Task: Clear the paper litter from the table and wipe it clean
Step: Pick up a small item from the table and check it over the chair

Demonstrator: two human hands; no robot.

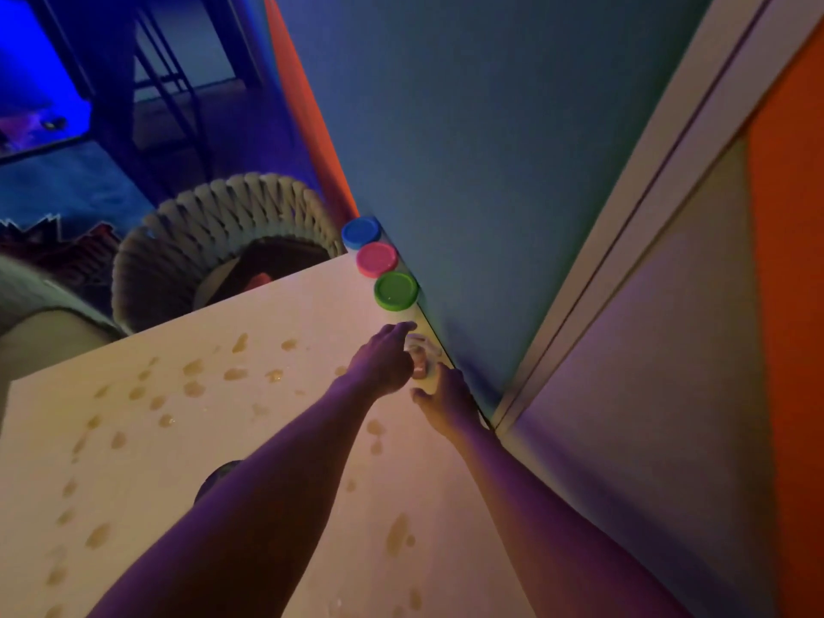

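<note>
A pale crumpled wad of paper (421,355) lies at the far right edge of the white table (133,439), against the blue wall. My left hand (383,363) reaches over the wad from the left, its fingers stretched onto it; the palm side is hidden, so I cannot tell whether it grips. My right hand (446,401) is just below and to the right of the wad, fingers loosely spread, at or nearly touching its edge. Several yellowish wet spots (191,381) are scattered across the tabletop.
Three small tubs with blue (362,231), pink (377,259) and green (396,291) lids stand in a row along the wall beyond the wad. A woven basket (214,234) sits on the floor past the table's far edge. A dark round object (218,477) shows under my left forearm.
</note>
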